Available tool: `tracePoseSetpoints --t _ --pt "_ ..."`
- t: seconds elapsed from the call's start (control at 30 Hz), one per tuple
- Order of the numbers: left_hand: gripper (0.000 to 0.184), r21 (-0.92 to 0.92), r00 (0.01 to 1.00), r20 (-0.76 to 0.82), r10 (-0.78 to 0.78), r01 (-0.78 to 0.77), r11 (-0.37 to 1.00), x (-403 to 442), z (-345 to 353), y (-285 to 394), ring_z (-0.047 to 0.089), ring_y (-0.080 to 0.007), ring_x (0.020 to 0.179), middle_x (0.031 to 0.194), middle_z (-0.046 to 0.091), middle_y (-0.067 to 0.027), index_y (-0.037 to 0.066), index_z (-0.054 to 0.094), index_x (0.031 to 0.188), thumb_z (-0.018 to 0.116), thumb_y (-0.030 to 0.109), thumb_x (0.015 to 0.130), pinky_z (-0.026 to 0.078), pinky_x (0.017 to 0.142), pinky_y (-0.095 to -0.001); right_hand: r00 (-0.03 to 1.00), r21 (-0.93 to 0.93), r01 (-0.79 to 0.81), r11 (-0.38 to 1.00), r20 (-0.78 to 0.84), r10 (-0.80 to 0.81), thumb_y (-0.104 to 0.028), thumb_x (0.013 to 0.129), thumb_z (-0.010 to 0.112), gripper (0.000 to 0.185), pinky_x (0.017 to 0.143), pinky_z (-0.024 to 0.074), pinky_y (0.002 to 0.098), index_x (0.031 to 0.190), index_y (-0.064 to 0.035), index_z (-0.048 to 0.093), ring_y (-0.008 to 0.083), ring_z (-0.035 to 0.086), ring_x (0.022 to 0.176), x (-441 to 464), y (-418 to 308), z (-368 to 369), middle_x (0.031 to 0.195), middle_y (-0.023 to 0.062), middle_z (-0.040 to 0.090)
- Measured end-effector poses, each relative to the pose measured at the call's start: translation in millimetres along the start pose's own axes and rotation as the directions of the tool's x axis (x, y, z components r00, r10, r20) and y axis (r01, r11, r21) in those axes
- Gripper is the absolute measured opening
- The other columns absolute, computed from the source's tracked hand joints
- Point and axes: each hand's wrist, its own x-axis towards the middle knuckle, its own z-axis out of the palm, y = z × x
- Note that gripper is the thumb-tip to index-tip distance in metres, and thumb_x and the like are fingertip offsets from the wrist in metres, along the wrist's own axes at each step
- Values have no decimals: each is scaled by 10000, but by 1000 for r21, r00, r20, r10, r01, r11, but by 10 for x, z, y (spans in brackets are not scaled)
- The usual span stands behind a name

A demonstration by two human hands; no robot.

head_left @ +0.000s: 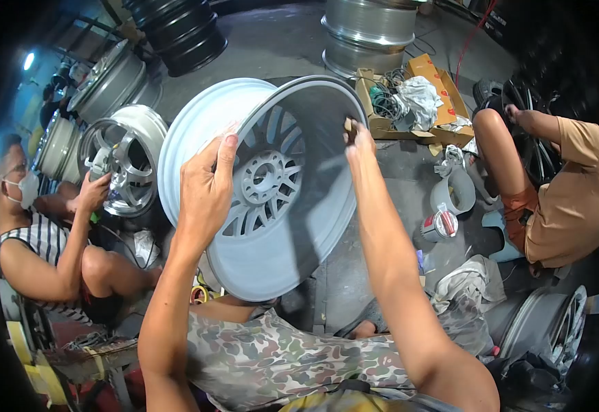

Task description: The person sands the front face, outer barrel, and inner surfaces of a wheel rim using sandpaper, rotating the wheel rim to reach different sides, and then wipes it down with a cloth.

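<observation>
A grey-white alloy wheel rim (272, 264) with mesh spokes is tilted in front of me, its hollow inner side turned my way. My left hand (207, 172) is closed on the rim's near left edge, thumb up along the lip. At the right inside wall, my right hand (360, 143) pinches a small tan-brown piece (348, 130) that looks like folded sandpaper. Its contact with the wall is hard to make out. Below the wheel lie my legs in camouflage cloth (279, 357).
At left, a masked person (45, 254) works on a silver wheel (131, 161); at right, another person (564, 192) handles a black wheel (540, 147). A cardboard box (437, 75) of cables, a grey bucket (453, 192), and a tin can (439, 225) stand right. Stacked rims (368, 34) are behind.
</observation>
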Motion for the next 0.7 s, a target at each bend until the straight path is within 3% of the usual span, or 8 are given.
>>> tracePoseSetpoints --t 0.1,0.17,0.23,0.3,0.33,0.47,0.6,0.7 --pt "351 23 999 8 38 -38 999 -21 12 -22 649 -345 1160 1200 678 -275 -50 663 1233 581 225 1029 461 1017 -393 878 -381 478 791 200 -435 -54 807 761 201 763 560 318 971 -23 649 232 706 854 -217 -64 -348 906 119 716" --pt "372 349 933 -10 360 -334 875 -39 40 -77 603 -437 1197 1218 655 -289 -38 631 1275 663 150 956 452 1033 -435 575 -585 794 166 632 -520 -73 825 722 151 762 556 363 953 -27 658 296 710 834 -657 -395 -297 938 108 716" --pt "495 407 926 2 377 -345 846 -37 42 -134 594 -409 1244 1276 637 -269 -14 576 1357 668 4 871 443 1063 -432 338 -430 888 -160 849 -407 -80 821 680 116 798 529 383 932 -48 685 305 678 889 -795 -588 -275 1032 102 703" --pt "555 484 900 13 435 -387 785 -18 32 -188 574 -417 1263 1304 619 -271 -2 570 1368 597 -77 819 429 1083 -438 -29 166 711 -684 978 208 -113 809 647 147 845 493 343 933 -63 707 252 629 967 -582 -765 -274 1086 92 692" --pt "555 485 902 10 431 -381 787 -14 30 -184 574 -417 1263 1304 619 -271 -2 570 1368 597 -77 819 429 1083 -438 -7 294 595 -748 932 361 -168 801 611 197 907 449 325 922 -86 742 210 578 1030 -439 -750 -346 1138 72 677" --pt "597 465 909 10 417 -374 802 1 5 -168 557 -422 1279 1317 604 -280 -10 561 1369 532 -120 783 420 1099 -437 125 531 428 -731 766 630 -198 828 614 203 1016 425 406 915 -118 779 225 579 1121 -75 -458 -924 1193 71 674" --pt "578 380 924 1 383 -355 854 12 -17 -210 507 -473 1292 1320 591 -288 29 586 1346 560 -115 787 394 1120 -475 382 195 750 -631 652 655 -92 809 637 264 971 529 403 1059 -108 720 294 627 1151 -782 415 -1891 1175 101 676" --pt "558 427 922 -14 387 -344 836 13 5 -203 519 -476 1278 1297 609 -280 18 600 1323 568 -115 782 406 1110 -474 195 -254 965 61 856 479 -46 760 668 280 879 553 430 1037 -72 696 339 669 1019 -1983 1113 -2135 1050 145 696"
